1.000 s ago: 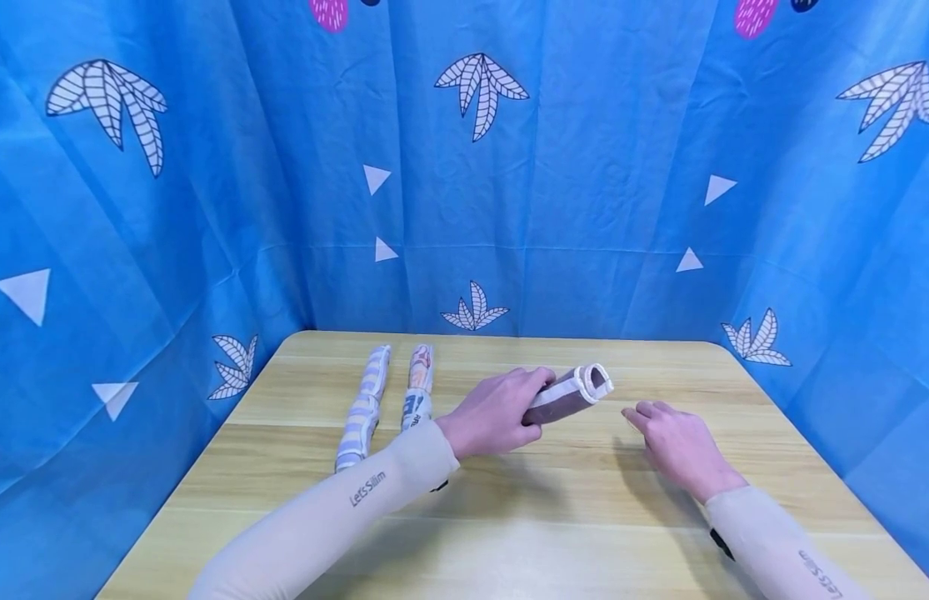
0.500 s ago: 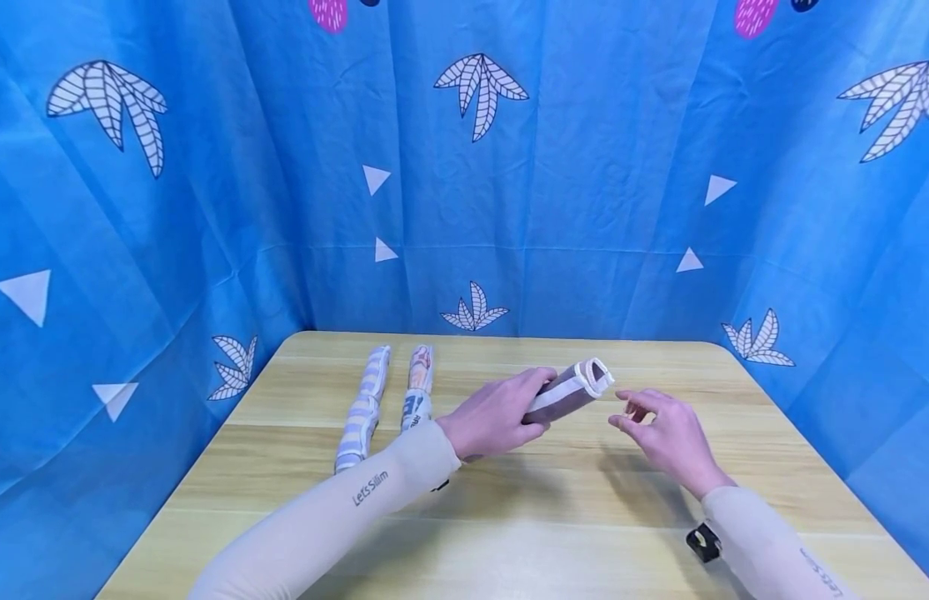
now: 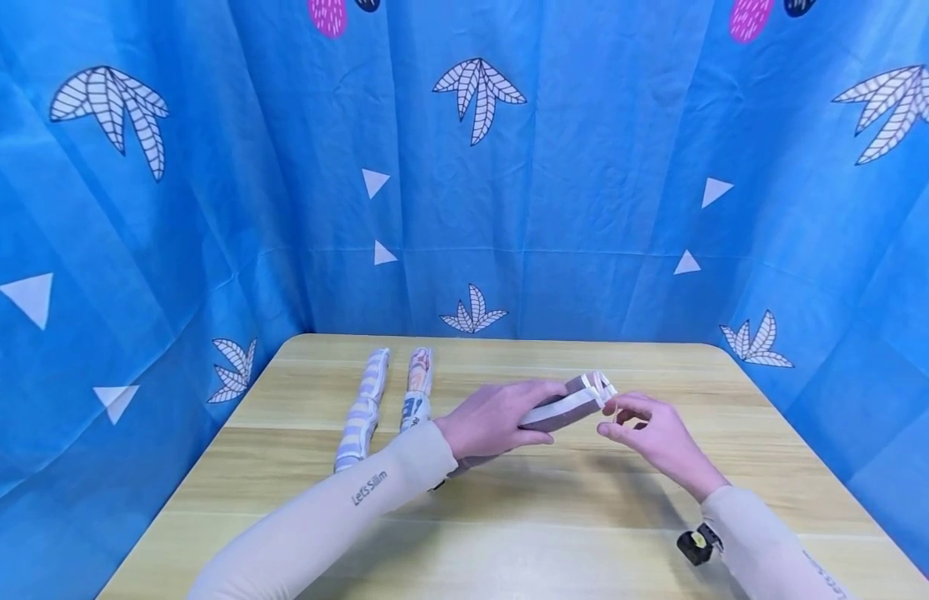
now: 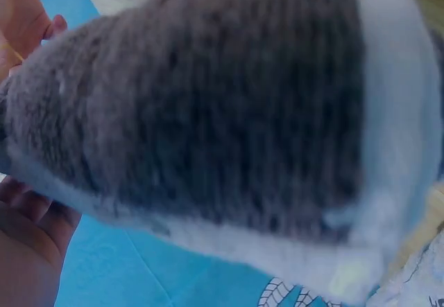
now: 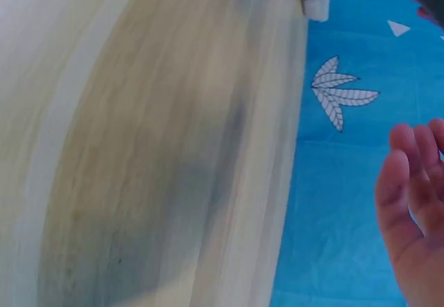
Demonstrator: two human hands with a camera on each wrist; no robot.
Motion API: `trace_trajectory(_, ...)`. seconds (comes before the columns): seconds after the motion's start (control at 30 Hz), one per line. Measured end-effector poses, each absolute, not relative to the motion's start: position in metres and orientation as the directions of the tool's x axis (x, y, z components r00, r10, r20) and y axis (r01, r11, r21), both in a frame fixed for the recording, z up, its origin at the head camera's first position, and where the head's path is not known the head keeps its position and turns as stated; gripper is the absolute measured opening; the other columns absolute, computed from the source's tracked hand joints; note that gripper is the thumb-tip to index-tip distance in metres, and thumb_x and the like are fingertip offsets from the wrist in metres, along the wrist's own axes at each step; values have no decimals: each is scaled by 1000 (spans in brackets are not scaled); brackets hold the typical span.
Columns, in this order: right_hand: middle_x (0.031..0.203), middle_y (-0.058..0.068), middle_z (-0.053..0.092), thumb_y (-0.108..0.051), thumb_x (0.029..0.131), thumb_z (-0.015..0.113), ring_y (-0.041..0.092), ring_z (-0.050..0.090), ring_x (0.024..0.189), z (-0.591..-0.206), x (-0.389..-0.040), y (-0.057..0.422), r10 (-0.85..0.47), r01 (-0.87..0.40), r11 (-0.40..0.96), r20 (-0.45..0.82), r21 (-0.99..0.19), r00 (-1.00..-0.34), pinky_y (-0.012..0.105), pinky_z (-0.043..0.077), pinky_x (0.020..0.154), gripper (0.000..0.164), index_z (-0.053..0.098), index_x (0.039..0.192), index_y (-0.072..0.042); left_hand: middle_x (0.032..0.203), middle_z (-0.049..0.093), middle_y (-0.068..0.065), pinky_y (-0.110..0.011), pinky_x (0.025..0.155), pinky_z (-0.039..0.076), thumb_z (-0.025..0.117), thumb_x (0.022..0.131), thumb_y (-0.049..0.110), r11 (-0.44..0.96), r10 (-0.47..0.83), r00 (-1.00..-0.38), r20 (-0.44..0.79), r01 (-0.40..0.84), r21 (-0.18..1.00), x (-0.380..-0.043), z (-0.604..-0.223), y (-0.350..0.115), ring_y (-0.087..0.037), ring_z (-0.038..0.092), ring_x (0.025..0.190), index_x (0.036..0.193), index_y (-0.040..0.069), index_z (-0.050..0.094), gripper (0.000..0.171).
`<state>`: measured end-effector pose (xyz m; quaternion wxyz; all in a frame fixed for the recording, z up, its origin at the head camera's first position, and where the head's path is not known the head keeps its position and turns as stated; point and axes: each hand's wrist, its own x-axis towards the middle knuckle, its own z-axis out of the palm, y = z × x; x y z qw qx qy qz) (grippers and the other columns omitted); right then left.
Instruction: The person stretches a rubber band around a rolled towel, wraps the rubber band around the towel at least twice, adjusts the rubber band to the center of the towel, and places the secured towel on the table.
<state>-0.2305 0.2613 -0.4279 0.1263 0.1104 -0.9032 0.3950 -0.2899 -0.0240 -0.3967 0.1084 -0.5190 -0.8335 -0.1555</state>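
Observation:
My left hand (image 3: 497, 417) grips a rolled towel (image 3: 565, 410), grey-brown with white edges, above the table. The towel slants up to the right. Up close in the left wrist view, its ribbed fabric (image 4: 222, 113) hides much of the left hand (image 4: 31, 251). My right hand (image 3: 655, 433) is beside the towel's far end, thumb and fingers bent around a thin yellowish band (image 3: 616, 411). The right wrist view shows the right fingers curved (image 5: 416, 182), with the band hidden there.
Left of the hands, a purple-and-white striped roll (image 3: 359, 412) and a printed cloth roll (image 3: 419, 383) lie side by side on the wooden table (image 3: 524, 542). A blue patterned curtain (image 3: 584, 167) surrounds the table's back and sides.
The right hand has moved left to the towel's end, its fingers parting around the band. The left hand has tipped the towel's end lower and turned it slightly.

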Motion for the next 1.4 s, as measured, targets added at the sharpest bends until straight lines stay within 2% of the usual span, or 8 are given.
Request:
trace_trajectory(0.13,102,7,67,-26,88,77,12,61,94,-423,-227,259,-164,-327,567,286,-756,-944,28,56,75,34,67,117,-11,137,60,2,-27,85,55,67,94,48,407,840,-420,343,906,113,-290,-397,-25,-9,63,105,150,29,38,66)
trace_trajectory(0.2,100,10,66,-21,88,76,13,62,94,-420,-226,259,-196,-340,518,278,-785,-940,28,56,73,43,62,126,-7,137,60,2,-27,86,56,69,93,46,400,846,-406,344,912,93,-289,-397,-26,-9,64,105,150,29,40,65)
trace_trajectory(0.43,127,13,55,-24,87,79,12,60,107,-409,-224,258,-253,-356,426,268,-832,-930,27,55,80,72,45,149,-8,123,64,4,-21,79,55,68,93,47,383,866,-372,335,923,35,-288,-397,-24,-6,65,92,148,32,44,62)
trace_trajectory(0.53,131,11,52,-24,85,81,12,59,110,-411,-228,255,-285,-392,419,292,-819,-913,28,55,80,72,47,148,-9,116,65,4,-21,77,55,70,92,46,370,873,-350,340,929,4,-289,-397,-23,-6,65,87,146,33,45,61)
trace_trajectory(0.8,132,11,52,-21,83,82,32,55,112,-410,-231,245,-302,-415,458,302,-786,-904,31,56,78,64,53,140,-11,112,66,2,-19,75,55,71,92,45,337,895,-283,344,935,-109,-287,-397,-22,-7,66,83,143,29,50,59)
trace_trajectory(1.1,128,6,58,-18,85,80,27,61,103,-405,-232,235,-294,-403,458,292,-793,-910,30,55,76,48,63,130,-15,108,67,4,-21,69,55,70,93,42,310,920,-227,318,920,-239,-285,-393,-20,-8,64,78,137,29,53,49)
trace_trajectory(1.23,125,7,59,-20,85,80,25,63,99,-404,-232,231,-301,-413,457,300,-788,-905,29,55,77,47,63,129,-16,105,68,4,-21,66,54,71,93,38,297,919,-214,332,929,-221,-285,-393,-18,-8,64,76,136,30,52,47)
trace_trajectory(1.4,120,1,60,-28,82,84,18,61,100,-408,-232,226,-305,-445,533,327,-720,-895,27,53,81,52,63,128,-16,108,71,5,-18,62,52,68,94,40,293,908,-223,354,944,-155,-285,-395,-17,-6,64,70,147,31,45,59)
